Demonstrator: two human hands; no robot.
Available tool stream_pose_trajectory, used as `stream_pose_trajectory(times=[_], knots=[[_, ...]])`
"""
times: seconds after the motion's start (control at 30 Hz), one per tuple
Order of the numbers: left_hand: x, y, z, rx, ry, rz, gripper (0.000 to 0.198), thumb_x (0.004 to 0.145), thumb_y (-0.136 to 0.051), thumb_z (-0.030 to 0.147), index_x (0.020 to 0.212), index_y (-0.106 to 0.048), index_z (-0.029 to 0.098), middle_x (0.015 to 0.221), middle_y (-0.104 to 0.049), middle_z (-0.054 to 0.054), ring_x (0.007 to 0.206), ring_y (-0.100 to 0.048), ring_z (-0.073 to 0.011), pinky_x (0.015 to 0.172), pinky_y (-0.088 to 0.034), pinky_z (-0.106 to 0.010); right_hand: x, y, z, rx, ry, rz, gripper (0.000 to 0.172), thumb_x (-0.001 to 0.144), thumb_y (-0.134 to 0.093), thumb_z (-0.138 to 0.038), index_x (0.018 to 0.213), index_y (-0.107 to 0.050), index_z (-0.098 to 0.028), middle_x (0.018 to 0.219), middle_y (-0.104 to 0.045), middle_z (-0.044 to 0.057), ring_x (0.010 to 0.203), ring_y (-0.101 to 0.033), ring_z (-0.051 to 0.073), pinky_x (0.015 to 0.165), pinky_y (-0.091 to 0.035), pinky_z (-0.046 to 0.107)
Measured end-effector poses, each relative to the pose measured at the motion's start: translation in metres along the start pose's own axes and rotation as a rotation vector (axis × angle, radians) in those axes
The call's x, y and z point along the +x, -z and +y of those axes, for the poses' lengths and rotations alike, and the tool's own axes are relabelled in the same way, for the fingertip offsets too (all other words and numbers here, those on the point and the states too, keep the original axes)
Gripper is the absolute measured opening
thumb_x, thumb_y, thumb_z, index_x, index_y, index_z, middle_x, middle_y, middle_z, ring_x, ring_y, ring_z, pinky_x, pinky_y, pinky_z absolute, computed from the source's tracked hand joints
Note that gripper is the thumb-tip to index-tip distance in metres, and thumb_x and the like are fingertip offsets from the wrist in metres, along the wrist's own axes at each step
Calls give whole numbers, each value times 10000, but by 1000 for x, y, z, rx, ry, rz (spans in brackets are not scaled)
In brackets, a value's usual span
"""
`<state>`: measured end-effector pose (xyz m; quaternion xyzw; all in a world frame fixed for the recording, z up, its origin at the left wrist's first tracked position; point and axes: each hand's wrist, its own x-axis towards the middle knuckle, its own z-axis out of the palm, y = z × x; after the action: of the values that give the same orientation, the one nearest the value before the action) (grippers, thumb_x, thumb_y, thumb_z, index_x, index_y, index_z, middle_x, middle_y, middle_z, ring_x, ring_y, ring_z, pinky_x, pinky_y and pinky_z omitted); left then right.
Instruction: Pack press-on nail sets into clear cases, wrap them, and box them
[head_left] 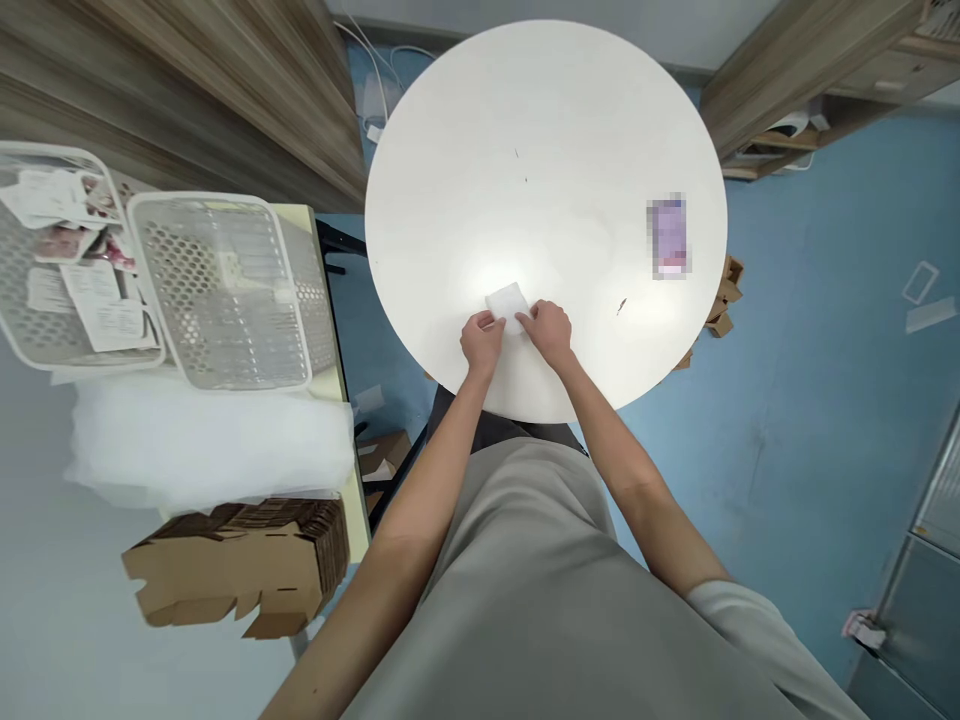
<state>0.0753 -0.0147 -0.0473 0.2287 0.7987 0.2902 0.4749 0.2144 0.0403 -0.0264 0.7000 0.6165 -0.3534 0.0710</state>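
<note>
A small white square packet (507, 303) lies near the front edge of a round white table (555, 120). At its lower left corner, my left hand (482, 338) has its fingers closed on the edge. My right hand (547, 328) pinches the packet's lower right side with thumb and fingertips. Both hands rest close together, and the fingertips cover parts of the packet's lower edge.
A blurred purple item (670, 236) lies at the table's right. Left of the table, a side table (358, 515) bears a white basket with packets (82, 355), another basket (217, 385), white wrapping sheets (210, 440) and folded cardboard boxes (232, 570).
</note>
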Motion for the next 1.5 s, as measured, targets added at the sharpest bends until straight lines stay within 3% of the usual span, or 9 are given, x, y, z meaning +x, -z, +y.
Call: stream_pose_trajectory(times=[0.2,0.37,0.5,0.67,0.97,1.07,1.17,1.33,1.5], knots=[[58,40,22,-56,-43,63,360,896,-845,198,1247,-772,166,1309,-811,-129,1192,-789,-258,1109,-590,-386,2,-19,-63,174,-14,30,244,1134,-610,-349,983,-714,-187,1021,-785,95,938,-726,252,859,-525,353],[116,80,45,9,-108,103,386,901,-808,142,1284,-760,149,1305,-805,-139,1200,-778,-263,1111,-584,-390,36,-27,-128,273,19,78,212,1129,-607,-302,981,-708,-189,1026,-771,87,934,-715,241,889,-526,353],[152,100,57,69,-112,139,380,898,-813,141,1273,-753,159,1308,-794,-142,1186,-775,-275,1115,-574,-414,67,-28,-165,293,29,77,200,1114,-615,-279,948,-690,-197,1011,-757,89,915,-702,248,895,-537,371],[170,107,55,140,-157,121,367,899,-814,149,1254,-727,180,1304,-774,-138,1136,-765,-264,1091,-578,-424,81,-36,-175,327,18,86,193,1100,-619,-282,928,-666,-210,1009,-749,83,916,-691,243,893,-544,372],[166,114,51,292,-228,87,390,967,-795,258,1345,-718,200,1304,-683,-149,1145,-730,-292,1115,-559,-468,75,-39,-166,356,-53,60,223,1112,-614,-448,1108,-701,-242,1100,-791,89,1013,-738,281,933,-565,413],[151,120,45,274,-256,63,512,1003,-754,297,1499,-666,204,1308,-698,-159,1168,-728,-300,1129,-557,-474,65,-36,-156,403,-70,37,262,1117,-614,-488,1200,-683,-249,1068,-821,82,1045,-766,288,942,-566,400],[113,126,25,218,-275,64,593,1034,-718,364,1588,-598,189,1439,-673,-200,1157,-739,-288,1093,-585,-452,43,-35,-136,496,-59,69,307,1141,-549,-495,1286,-651,-244,1070,-839,73,1012,-793,254,922,-574,366],[7,142,-32,154,-228,65,371,1058,-654,377,1368,-737,191,1444,-722,-192,1144,-760,-272,1019,-636,-417,-9,-49,-102,547,11,-22,212,1125,-544,-401,1174,-671,-239,1040,-846,48,808,-777,196,815,-579,316],[-95,165,-88,79,-73,89,282,1021,-665,380,1202,-801,212,1283,-828,-147,1170,-794,-297,1099,-616,-452,-64,-68,-89,601,70,-197,177,1096,-574,-363,1065,-679,-225,977,-850,37,610,-691,148,711,-547,286]])
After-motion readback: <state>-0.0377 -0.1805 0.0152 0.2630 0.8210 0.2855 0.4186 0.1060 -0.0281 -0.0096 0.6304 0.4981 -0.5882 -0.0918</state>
